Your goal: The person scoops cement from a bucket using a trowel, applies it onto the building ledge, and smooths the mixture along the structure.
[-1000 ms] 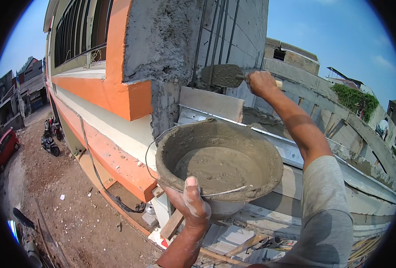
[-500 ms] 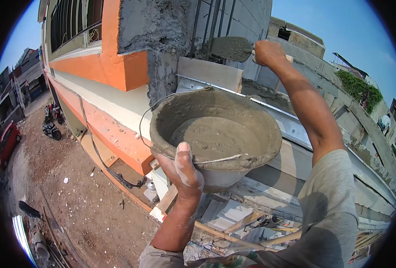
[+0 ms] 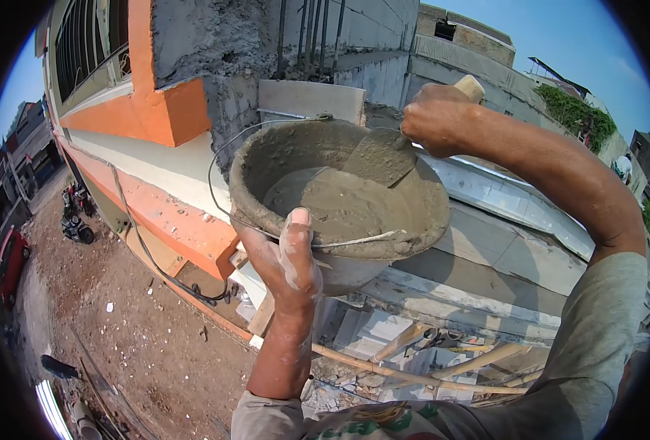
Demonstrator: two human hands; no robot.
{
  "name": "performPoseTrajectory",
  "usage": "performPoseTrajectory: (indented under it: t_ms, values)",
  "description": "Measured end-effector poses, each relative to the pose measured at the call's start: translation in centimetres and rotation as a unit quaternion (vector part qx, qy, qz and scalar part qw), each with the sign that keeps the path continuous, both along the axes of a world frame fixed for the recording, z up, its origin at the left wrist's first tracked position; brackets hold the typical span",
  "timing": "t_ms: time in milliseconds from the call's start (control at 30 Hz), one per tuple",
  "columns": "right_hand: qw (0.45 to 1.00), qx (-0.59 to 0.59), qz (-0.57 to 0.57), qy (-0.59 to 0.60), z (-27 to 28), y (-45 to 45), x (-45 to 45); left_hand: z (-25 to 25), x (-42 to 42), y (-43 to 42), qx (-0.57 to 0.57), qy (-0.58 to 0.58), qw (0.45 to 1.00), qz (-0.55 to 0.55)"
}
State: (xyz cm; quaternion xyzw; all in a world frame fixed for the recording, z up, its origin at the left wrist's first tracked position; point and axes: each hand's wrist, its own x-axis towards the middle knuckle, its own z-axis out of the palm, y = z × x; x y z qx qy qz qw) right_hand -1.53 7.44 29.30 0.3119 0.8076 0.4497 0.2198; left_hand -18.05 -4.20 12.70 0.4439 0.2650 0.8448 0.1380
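Note:
My left hand [image 3: 289, 253] grips the near rim of a bucket [image 3: 427, 213], thumb over the edge and the other fingers hidden beneath. Wet grey mortar [image 3: 317, 202] fills the lower part of the bucket, and more is smeared around its rim. A thin wire handle [image 3: 212, 176] hangs over the left side and across the front. In my right hand [image 3: 442, 121], closed round the wooden handle, is a trowel [image 3: 380, 158]. Its mortar-coated blade dips inside the bucket near the far right wall, its tip close to the mortar surface.
Steel bars [image 3: 314, 37] rise from rough concrete behind a grey board [image 3: 310, 99]. An orange ledge [image 3: 185, 114] juts out at left. Far below lie dirt ground [image 3: 141, 330], a motorcycle [image 3: 77, 227] and a red car [image 3: 11, 264]. Bamboo poles [image 3: 413, 378] cross under the bucket.
My right hand has brought the trowel down from beside the steel bars into the bucket. My left hand still holds the bucket, which has shifted slightly left and up in view.

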Motion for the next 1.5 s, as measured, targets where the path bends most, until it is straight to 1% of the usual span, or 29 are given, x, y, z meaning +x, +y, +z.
performPoseTrajectory:
  t_ms: [67,167,200,300,333,367,433,567,600,633,833,967,1033,1067,1133,1200,1267,1300,1333,1367,1433,1500]
  values:
    - [0.995,-0.055,0.031,-0.071,-1.7,-0.5,-0.4,-0.2,0.2,-0.2,0.007,0.018,1.000,0.006]
    - [0.987,-0.156,-0.010,-0.029,-1.6,-0.5,0.3,-0.7,0.8,-1.3,0.003,0.033,0.999,0.011]
    - [0.982,-0.185,-0.040,-0.016,-1.6,-0.7,0.6,-1.1,1.0,-1.7,0.004,0.036,0.999,0.017]
    - [0.941,-0.330,0.002,0.072,-3.8,-1.5,0.6,-1.6,2.2,-3.0,-0.006,0.064,0.998,0.020]
    - [0.941,-0.332,-0.013,0.067,-4.9,-1.8,0.3,-1.7,2.5,-3.1,-0.002,0.082,0.996,0.030]
    - [0.930,-0.356,-0.026,0.083,-4.9,-2.1,0.4,-1.7,2.6,-3.1,0.003,0.101,0.994,0.043]
    - [0.909,-0.399,-0.047,0.113,-4.1,-3.0,0.1,-1.8,2.5,-3.1,0.007,0.110,0.993,0.033]
    - [0.892,-0.419,-0.034,0.163,-4.2,-2.2,2.0,-1.6,2.3,-2.3,0.021,0.139,0.989,0.052]
    - [0.877,-0.440,-0.035,0.191,-3.9,-2.3,2.5,-1.3,2.6,-2.0,0.034,0.142,0.988,0.055]
    - [0.873,-0.443,-0.036,0.203,-3.8,-2.3,3.0,-1.1,2.9,-1.7,0.046,0.146,0.987,0.055]
    - [0.831,-0.459,-0.067,0.307,-3.3,-2.7,6.3,0.5,4.6,-0.9,0.028,0.167,0.982,0.085]
    - [0.822,-0.449,-0.050,0.347,-2.5,-2.4,7.4,0.8,5.0,-0.3,0.060,0.144,0.986,0.067]
    - [0.824,-0.440,-0.040,0.355,-2.1,-1.7,7.7,0.9,4.6,-0.5,0.050,0.151,0.985,0.073]
    - [0.810,-0.448,-0.061,0.374,-1.9,-1.0,8.1,0.9,4.5,-0.1,0.057,0.136,0.987,0.068]
    - [0.792,-0.442,-0.118,0.405,0.1,-2.4,7.3,0.9,4.3,0.3,0.064,0.091,0.992,0.064]
    - [0.773,-0.433,-0.157,0.436,1.2,-2.6,7.3,1.3,3.6,-0.2,0.010,0.029,0.997,0.071]
    - [0.798,-0.381,-0.182,0.431,2.9,-3.0,7.1,0.5,1.8,0.1,-0.033,-0.052,0.996,0.060]
    - [0.809,-0.355,-0.194,0.426,3.6,-3.2,6.7,-0.1,1.6,0.2,-0.022,-0.049,0.996,0.065]
    - [0.798,-0.354,-0.190,0.450,4.1,-3.0,6.7,-0.1,1.7,0.1,-0.009,-0.049,0.996,0.072]
    - [0.799,-0.341,-0.198,0.454,4.7,-2.6,6.7,0.1,1.9,-0.1,0.002,-0.052,0.996,0.078]
    - [0.798,-0.314,-0.218,0.466,6.2,-1.4,6.8,0.0,1.7,0.0,-0.020,-0.049,0.995,0.087]
    - [0.795,-0.307,-0.214,0.478,7.9,-0.1,7.3,0.0,1.4,0.2,-0.019,-0.039,0.996,0.079]
